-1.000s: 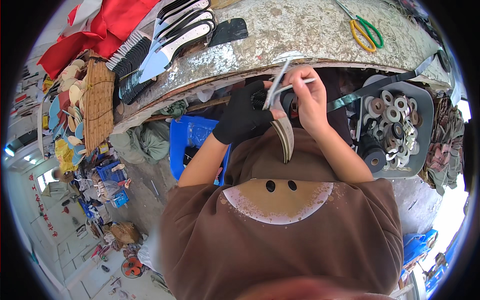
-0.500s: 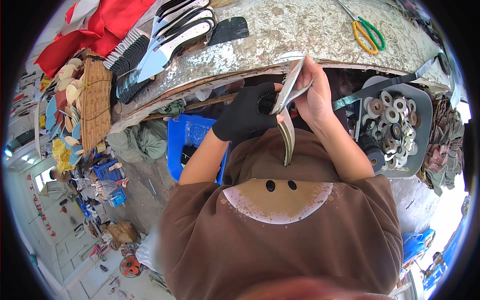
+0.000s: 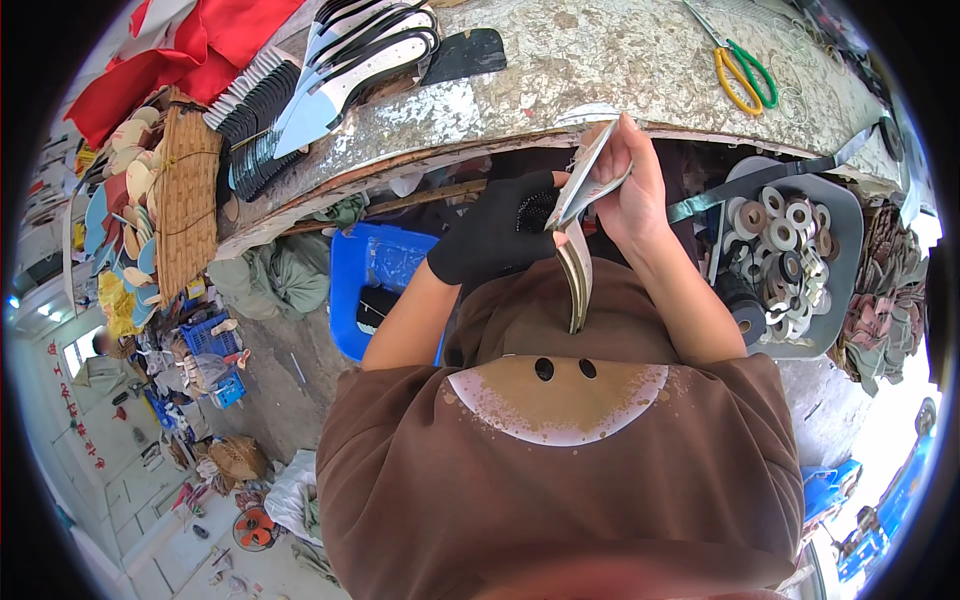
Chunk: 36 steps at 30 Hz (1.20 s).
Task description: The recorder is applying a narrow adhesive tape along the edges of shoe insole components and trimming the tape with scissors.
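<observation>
Workbench (image 3: 560,85) with worn top has its near edge beyond the brown shirt (image 3: 560,500). Between these two, both hands are close together: the black-gloved left hand (image 3: 492,232) is clamped around the middle of one curved stack (image 3: 579,285) of thin pale pieces; the bare right hand (image 3: 637,190) holds its far, fanned end, from the right side. The long axis runs from that edge toward the shirt.

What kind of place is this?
Probably a small workshop, perhaps making shoe parts: stacked sole-shaped cut-outs and scissors lie on a worn bench, beside a tub full of narrow rolls.
</observation>
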{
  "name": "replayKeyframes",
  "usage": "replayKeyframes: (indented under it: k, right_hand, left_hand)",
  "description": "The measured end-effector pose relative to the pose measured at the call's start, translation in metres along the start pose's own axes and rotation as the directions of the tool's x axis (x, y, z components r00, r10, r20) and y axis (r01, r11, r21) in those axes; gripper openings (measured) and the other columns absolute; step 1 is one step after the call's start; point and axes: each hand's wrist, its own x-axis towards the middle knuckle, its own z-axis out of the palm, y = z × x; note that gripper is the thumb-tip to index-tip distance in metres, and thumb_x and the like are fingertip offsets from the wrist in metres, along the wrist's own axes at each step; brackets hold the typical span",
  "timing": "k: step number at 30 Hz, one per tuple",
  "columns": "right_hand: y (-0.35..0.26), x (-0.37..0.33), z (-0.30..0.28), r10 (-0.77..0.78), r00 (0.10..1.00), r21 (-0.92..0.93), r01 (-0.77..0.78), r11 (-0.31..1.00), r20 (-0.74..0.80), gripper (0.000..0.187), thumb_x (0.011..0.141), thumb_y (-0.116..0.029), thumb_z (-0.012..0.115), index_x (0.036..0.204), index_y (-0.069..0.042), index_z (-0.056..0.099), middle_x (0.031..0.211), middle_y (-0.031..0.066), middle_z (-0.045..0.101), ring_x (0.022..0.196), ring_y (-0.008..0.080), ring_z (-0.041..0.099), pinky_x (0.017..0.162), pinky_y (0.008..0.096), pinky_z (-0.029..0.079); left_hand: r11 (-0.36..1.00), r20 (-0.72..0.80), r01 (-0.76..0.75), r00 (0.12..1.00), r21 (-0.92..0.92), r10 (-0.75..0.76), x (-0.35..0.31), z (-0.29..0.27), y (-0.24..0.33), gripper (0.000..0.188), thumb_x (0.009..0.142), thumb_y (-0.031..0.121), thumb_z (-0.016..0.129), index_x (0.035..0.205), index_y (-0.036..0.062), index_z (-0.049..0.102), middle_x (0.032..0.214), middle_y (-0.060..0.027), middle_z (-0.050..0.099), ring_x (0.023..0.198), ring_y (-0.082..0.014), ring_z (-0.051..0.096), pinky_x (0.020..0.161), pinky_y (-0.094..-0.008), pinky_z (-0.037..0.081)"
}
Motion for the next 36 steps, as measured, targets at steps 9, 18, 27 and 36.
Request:
replayKeyframes:
  k: [9, 18, 27, 36]
  right_hand:
    - [-0.070, 0.030, -0.036, -0.216, 0.964, 0.312, 0.159, 0.937, 0.157, 0.045, 0.095, -0.030, 0.049, 0.057, -0.016, 0.030, 0.053, -0.0021, 0.026, 0.054, 0.0142, 0.029, 0.056, 0.0313, 0.029]
    - [-0.185, 0.126, 0.051, -0.685, 0.353, -0.252, 0.935, 0.248, 0.637, 0.035, 0.101, -0.027, 0.050, 0.079, 0.000, 0.055, 0.066, 0.0077, 0.053, 0.066, 0.0228, 0.054, 0.059, 0.0371, 0.041]
    - [-0.104, 0.111, 0.057, -0.453, 0.122, -0.369, 0.778, -0.509, 0.883, 0.026, 0.094, -0.019, 0.060, 0.080, 0.002, 0.058, 0.068, 0.0058, 0.057, 0.066, 0.0163, 0.055, 0.063, 0.0331, 0.045]
    - [0.010, -0.015, -0.098, 0.046, 0.916, -0.855, 0.390, -0.341, 0.399, 0.045, 0.089, -0.046, 0.063, 0.072, -0.005, 0.069, 0.074, 0.0143, 0.065, 0.075, 0.0336, 0.066, 0.066, 0.0439, 0.053]
  left_hand:
    - [0.812, -0.207, -0.188, 0.975, -0.553, 0.085, -0.036, -0.021, -0.051, 0.079, 0.073, 0.027, 0.082, 0.136, 0.0016, 0.042, 0.136, -0.0238, 0.052, 0.122, -0.0381, 0.056, 0.102, -0.0493, 0.047]
    - [0.724, -0.758, -0.643, 0.596, -0.250, 0.267, 0.013, -0.040, -0.055, 0.066, 0.073, 0.007, 0.073, 0.132, 0.0042, 0.043, 0.138, -0.0219, 0.049, 0.132, -0.0371, 0.046, 0.108, -0.0489, 0.040]
    - [0.767, -0.671, -0.324, 0.370, 0.554, 0.642, 0.103, -0.049, -0.055, 0.124, 0.065, 0.022, 0.092, 0.152, -0.0004, 0.007, 0.146, -0.0223, 0.036, 0.130, -0.0301, 0.043, 0.108, -0.0368, 0.037]
    - [0.657, -0.564, -0.067, 0.452, 0.751, 0.691, 0.069, -0.059, -0.060, 0.135, 0.062, 0.051, 0.089, 0.154, -0.0023, 0.005, 0.157, -0.0310, 0.009, 0.147, -0.0470, 0.007, 0.117, -0.0548, 0.014]
